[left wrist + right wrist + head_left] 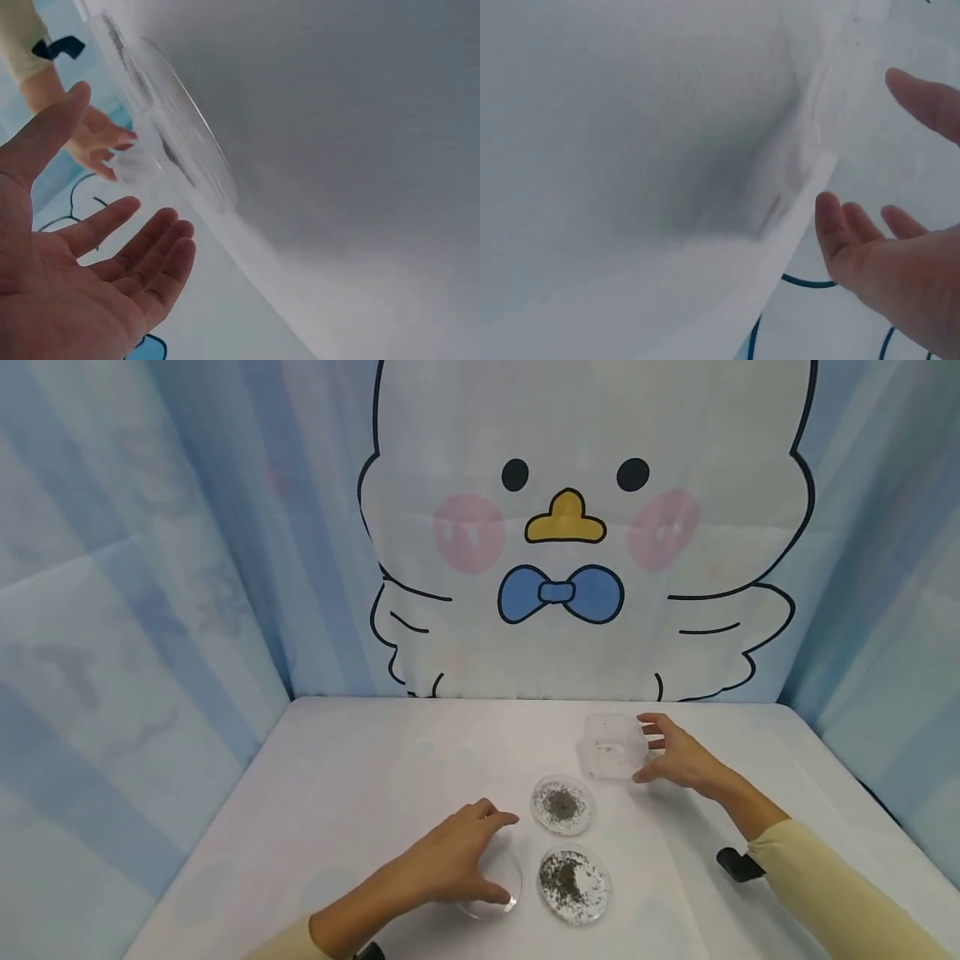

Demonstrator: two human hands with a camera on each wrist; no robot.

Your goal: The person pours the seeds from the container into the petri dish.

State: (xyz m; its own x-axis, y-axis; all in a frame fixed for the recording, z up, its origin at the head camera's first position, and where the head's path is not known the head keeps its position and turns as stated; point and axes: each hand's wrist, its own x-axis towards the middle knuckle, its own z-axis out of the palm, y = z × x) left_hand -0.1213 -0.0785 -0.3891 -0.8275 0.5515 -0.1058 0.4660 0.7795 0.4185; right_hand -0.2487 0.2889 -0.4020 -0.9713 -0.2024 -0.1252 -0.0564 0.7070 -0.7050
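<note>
My left hand (453, 860) hovers over an empty-looking clear round dish (516, 885), its thumb and fingers spread above the rim. In the left wrist view the palm shows bare, with fingers loosely bent and the clear dish (196, 124) beyond them. Right of it lie two round dishes holding dark crumbly bits, a nearer dish (596, 885) and a farther dish (561, 806). Farther back, my right hand (678, 758) is spread at the right side of a clear plastic box (611, 747). Thumb and fingers stand apart in the right wrist view, nothing gripped between them.
A white cloth covers the table (360, 793). Behind it hangs a curtain (562, 652) with a cartoon bird, and blue curtains (150, 635) close off the sides. A dark strap piece (738, 864) sticks out below the right sleeve.
</note>
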